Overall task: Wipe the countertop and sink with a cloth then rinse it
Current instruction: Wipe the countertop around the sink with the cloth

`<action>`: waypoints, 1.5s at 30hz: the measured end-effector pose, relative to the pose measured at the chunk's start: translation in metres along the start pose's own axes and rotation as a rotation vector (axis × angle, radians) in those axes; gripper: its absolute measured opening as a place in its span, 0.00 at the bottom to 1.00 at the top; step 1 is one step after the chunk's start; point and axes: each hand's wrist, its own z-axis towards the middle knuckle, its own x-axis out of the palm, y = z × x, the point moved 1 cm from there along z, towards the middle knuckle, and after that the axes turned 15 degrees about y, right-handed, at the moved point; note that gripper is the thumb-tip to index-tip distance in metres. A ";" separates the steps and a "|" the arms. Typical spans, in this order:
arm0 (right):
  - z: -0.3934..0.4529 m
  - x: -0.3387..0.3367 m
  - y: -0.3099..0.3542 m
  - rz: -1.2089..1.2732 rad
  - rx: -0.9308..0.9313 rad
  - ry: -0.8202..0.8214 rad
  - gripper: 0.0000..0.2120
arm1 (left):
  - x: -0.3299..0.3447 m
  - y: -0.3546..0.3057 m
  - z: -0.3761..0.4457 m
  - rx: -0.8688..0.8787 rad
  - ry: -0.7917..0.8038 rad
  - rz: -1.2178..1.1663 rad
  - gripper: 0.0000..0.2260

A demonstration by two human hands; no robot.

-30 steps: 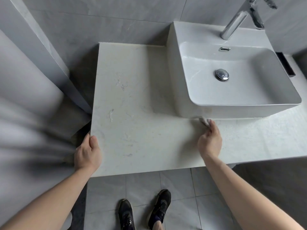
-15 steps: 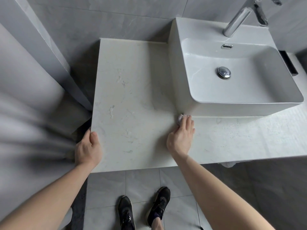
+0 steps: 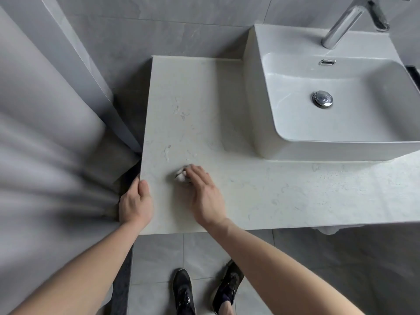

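A pale marble countertop runs from the left wall to the right, with a white vessel sink standing on its right half. My right hand presses a small white cloth flat on the countertop near the front left; only a crumpled bit of cloth shows past my fingertips. My left hand grips the countertop's front left corner edge, thumb on top. The sink bowl has a chrome drain plug and a chrome faucet behind it.
Grey tiled walls close in behind and to the left of the counter. A blurred grey surface fills the left side of the view. Below the counter edge are grey floor tiles and my two black shoes. Something white hangs under the counter's front edge.
My right hand has slid the cloth leftward along the countertop, from the sink's front base to the front left area. The left hand has kept its grip on the corner.
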 end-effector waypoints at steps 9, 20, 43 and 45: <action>0.082 -0.088 -0.037 -0.029 0.073 -0.210 0.21 | 0.001 0.004 0.003 -0.001 0.003 -0.034 0.30; 0.028 -0.030 -0.029 -0.372 -0.138 0.185 0.24 | 0.002 0.007 0.007 -0.002 0.004 -0.025 0.30; 0.101 -0.045 0.019 -0.165 -0.172 0.082 0.22 | -0.001 0.009 0.006 0.055 0.011 -0.133 0.30; 0.136 -0.038 0.028 -0.204 -0.127 0.127 0.27 | -0.001 0.008 0.004 0.076 0.005 -0.146 0.30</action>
